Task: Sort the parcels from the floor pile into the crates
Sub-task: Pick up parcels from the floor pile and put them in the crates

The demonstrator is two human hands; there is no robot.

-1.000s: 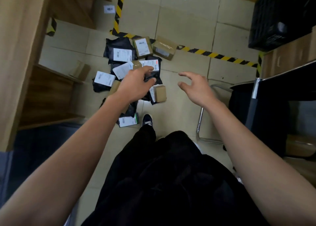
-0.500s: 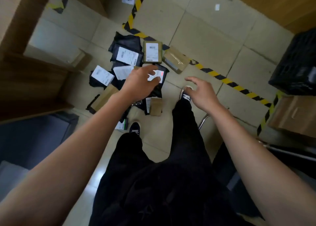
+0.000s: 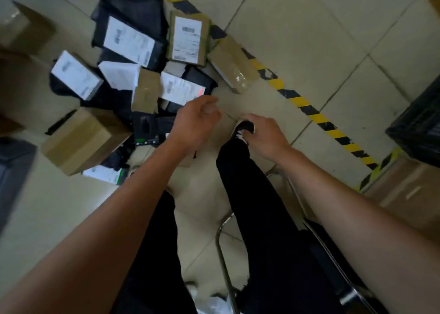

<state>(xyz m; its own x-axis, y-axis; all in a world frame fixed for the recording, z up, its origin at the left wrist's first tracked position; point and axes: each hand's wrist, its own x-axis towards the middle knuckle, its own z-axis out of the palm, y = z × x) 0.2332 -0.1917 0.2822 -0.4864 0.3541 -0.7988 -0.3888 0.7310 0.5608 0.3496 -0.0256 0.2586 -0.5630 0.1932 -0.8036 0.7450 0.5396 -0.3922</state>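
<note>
Both hands hang empty: left hand (image 3: pixel 195 121) loosely curled, right hand (image 3: pixel 266 135) relaxed. I'd pinch the labelled black mailer (image 3: pixel 183 87) at eleven o'clock by its edge.

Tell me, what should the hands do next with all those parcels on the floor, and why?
Probably lower the left hand onto the black bag with the white label and grip it. That bag lies just beyond its fingers at the pile's near edge, and both the left hand and the right hand hold nothing yet.
</note>
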